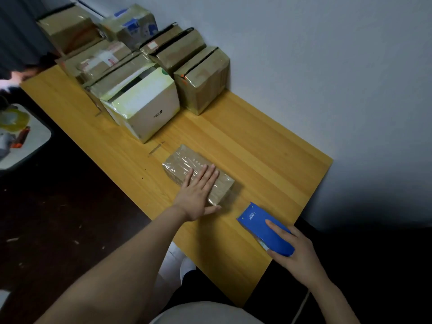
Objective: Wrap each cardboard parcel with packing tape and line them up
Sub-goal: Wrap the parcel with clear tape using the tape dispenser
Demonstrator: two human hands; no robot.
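A small flat cardboard parcel [184,164], shiny with clear tape, lies in the middle of the wooden table [257,160]. My left hand [198,192] rests flat on its near half, fingers straight and spread. My right hand [297,251] grips a blue tape dispenser [261,225] near the table's right front corner, index finger stretched along its top. Several taped parcels [201,78] stand in rows at the far end against the wall, among them a white box [149,106].
A white wall runs along the table's right side. To the left, beyond the table edge, a low white surface [35,141] holds a roll of yellowish tape [12,119] and an orange tool. The floor on the left is dark.
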